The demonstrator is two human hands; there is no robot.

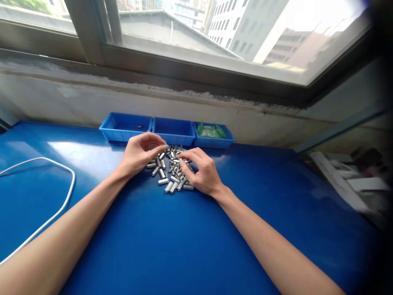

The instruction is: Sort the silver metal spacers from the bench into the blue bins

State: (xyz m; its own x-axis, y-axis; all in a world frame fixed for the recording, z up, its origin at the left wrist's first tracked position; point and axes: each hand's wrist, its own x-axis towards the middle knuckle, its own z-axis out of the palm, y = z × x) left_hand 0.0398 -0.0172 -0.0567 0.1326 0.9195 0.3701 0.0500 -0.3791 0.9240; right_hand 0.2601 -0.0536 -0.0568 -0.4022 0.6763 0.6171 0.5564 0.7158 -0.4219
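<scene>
A loose pile of silver metal pieces lies on the blue table, with long hexagonal standoffs around the outside and small screws towards the middle. At the pile's left far side is my left hand, thumb and fingertips pinched together; what sits between them is too small to make out. My right hand reaches into the pile from the right, its thumb and index fingertips close together among the small pieces. Whatever it grips cannot be made out, and the hand hides part of the pile.
Behind the pile stand three blue bins: the left bin with a small screw inside, the middle bin, and the right bin holding a green-and-clear plastic bag. A white cable curves across the table's left side. A window is beyond.
</scene>
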